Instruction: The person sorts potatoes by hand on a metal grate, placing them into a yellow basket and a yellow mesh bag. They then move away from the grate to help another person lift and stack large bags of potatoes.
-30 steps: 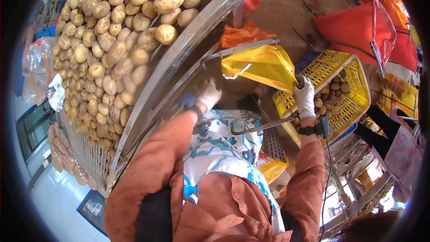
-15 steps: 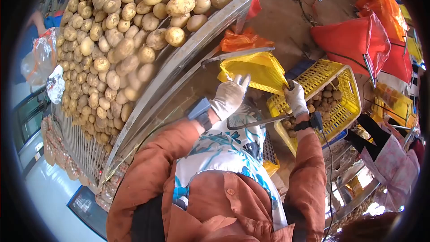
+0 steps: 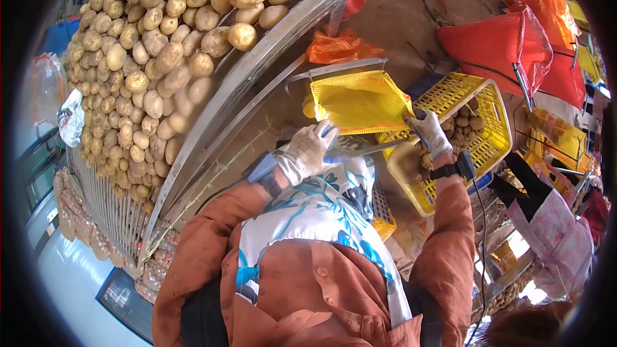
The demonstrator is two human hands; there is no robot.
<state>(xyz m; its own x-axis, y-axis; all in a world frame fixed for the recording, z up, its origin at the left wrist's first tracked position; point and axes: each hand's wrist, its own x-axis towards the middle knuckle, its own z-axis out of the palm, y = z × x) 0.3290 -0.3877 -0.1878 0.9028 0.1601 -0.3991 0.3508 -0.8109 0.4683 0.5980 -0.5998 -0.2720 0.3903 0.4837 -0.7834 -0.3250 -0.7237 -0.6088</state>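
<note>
A yellow mesh bag [image 3: 360,101] hangs with its mouth spread wide, its far rim along a metal frame [image 3: 347,64]. My left hand [image 3: 307,151], in a whitish glove, is closed at the near left corner of the bag's rim. On the right, my right hand [image 3: 432,135], gloved too, grips the bag's near right corner. Just beyond that hand a yellow plastic crate [image 3: 498,135] holds small potatoes [image 3: 464,125]. The near metal bar of the frame passes below the bag, partly hidden by my left hand.
Potatoes [image 3: 154,45] are heaped on a slatted metal sorting table [image 3: 222,90] to my left. Red bags [image 3: 495,48] on frames stand at the far right. An orange bag [image 3: 344,47] lies beyond the frame. A cable [image 3: 481,238] hangs from my right wrist.
My left hand has drawn back toward me and closed on the bag's near rim; its fingers were raised before. The bag's mouth is now stretched wider. My right hand keeps its grip.
</note>
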